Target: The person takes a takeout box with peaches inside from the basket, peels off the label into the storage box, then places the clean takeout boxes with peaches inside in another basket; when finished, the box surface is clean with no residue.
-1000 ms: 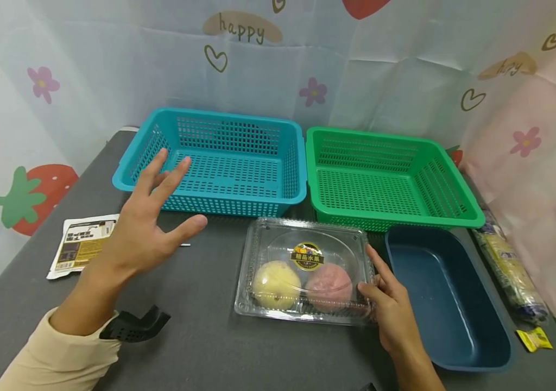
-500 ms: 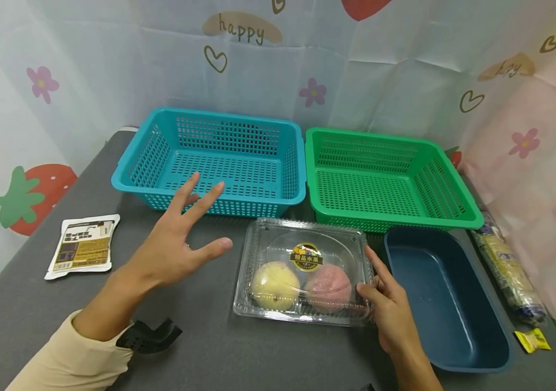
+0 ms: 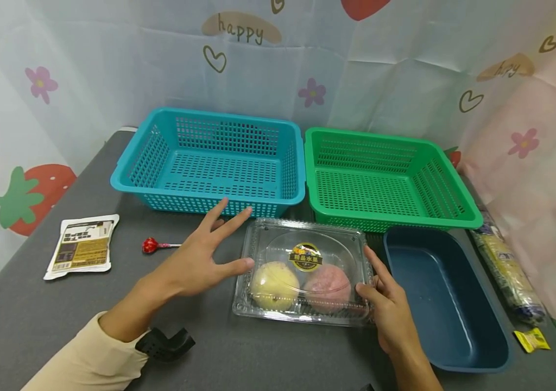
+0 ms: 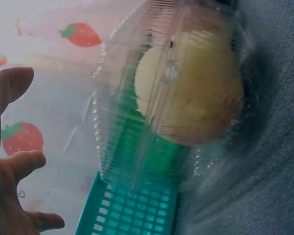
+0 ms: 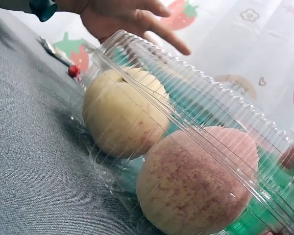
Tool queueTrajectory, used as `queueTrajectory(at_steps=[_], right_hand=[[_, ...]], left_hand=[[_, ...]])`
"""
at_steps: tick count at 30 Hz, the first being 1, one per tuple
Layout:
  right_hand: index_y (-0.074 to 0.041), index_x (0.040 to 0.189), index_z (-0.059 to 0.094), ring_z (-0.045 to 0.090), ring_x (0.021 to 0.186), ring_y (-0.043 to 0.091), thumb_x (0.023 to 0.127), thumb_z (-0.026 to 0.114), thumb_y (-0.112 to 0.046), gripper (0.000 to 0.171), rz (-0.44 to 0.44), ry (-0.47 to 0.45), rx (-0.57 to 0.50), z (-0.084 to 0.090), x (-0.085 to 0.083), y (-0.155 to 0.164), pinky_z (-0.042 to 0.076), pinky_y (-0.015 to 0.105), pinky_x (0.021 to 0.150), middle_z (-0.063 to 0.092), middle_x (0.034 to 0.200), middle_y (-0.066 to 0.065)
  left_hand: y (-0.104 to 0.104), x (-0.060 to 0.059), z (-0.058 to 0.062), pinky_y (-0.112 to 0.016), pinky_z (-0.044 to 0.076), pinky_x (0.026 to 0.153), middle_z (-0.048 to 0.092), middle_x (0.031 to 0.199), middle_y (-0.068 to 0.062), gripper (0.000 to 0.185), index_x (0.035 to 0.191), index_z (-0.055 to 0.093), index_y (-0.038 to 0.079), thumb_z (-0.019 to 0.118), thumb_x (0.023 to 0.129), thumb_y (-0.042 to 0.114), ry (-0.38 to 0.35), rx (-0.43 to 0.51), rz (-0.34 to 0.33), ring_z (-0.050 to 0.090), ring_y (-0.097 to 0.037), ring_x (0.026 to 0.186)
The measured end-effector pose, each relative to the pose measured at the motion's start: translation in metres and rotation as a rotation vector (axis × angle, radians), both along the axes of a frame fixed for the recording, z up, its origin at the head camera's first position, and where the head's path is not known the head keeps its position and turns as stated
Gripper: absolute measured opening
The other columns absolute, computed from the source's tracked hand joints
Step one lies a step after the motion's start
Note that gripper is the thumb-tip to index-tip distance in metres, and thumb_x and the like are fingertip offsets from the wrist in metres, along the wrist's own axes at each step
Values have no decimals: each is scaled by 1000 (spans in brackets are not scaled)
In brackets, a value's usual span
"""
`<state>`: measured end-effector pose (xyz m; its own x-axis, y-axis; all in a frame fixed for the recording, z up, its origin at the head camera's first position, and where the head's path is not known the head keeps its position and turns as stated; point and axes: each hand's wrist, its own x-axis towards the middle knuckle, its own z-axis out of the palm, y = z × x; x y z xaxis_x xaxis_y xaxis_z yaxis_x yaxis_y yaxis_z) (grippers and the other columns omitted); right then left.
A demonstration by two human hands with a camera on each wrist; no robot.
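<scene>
A clear plastic clamshell box [image 3: 253, 244] with a dark label lies on the grey table. Two peaches sit inside it, a pale yellow peach [image 3: 275, 285] on the left and a pink peach [image 5: 196, 181] on the right. My right hand [image 3: 392, 309] grips the box by its right side, thumb over the lid's edge. Fingers spread, my left hand [image 3: 202, 258] hovers at the box's left side, its thumb tip overlapping the rim in the head view. In the left wrist view, those fingers [image 4: 22, 164] hold nothing.
Behind the box stand a blue basket [image 3: 209, 205] and a green basket [image 3: 395, 220]. A navy tub [image 3: 446, 304] is at the right, beside a long clear packet [image 3: 510, 266] and a yellow wrapped sweet [image 3: 532, 340]. Left lie a red lollipop [image 3: 150, 245] and a food pouch [image 3: 82, 247].
My left hand has moved right and nearer me, from over the pouch and the blue basket's front to the box's left side. The lollipop has come into view. My right hand keeps its grip.
</scene>
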<state>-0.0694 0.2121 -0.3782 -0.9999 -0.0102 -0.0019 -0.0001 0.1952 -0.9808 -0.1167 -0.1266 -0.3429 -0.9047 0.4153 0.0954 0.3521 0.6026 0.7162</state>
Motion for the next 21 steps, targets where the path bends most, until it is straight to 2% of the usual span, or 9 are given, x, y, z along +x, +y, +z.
queueTrajectory(at_steps=[4, 13, 21], right_hand=[[-23, 154, 28, 20, 52, 12, 96, 48, 4, 67, -1, -9, 3, 0, 0, 0, 24, 30, 46, 26, 75, 7], [-21, 153, 29, 24, 55, 13, 95, 49, 4, 67, -6, -2, 12, 2, 1, -1, 24, 30, 47, 28, 75, 8], [-22, 154, 28, 24, 59, 16, 95, 50, 4, 67, -3, -4, 28, 2, 1, -1, 26, 30, 50, 27, 75, 7]], left_hand=[[4, -1, -4, -72, 26, 96, -7, 160, 1, 80, 153, 20, 41, 63, 87, 56, -19, 0, -10, 10, -42, 141], [14, -1, -10, -74, 28, 94, -6, 160, 1, 81, 153, 22, 40, 63, 86, 57, -37, -16, -37, 15, -45, 139], [20, -2, -16, -74, 28, 94, -2, 161, -3, 79, 152, 27, 40, 62, 85, 60, -45, -34, -28, 16, -46, 139]])
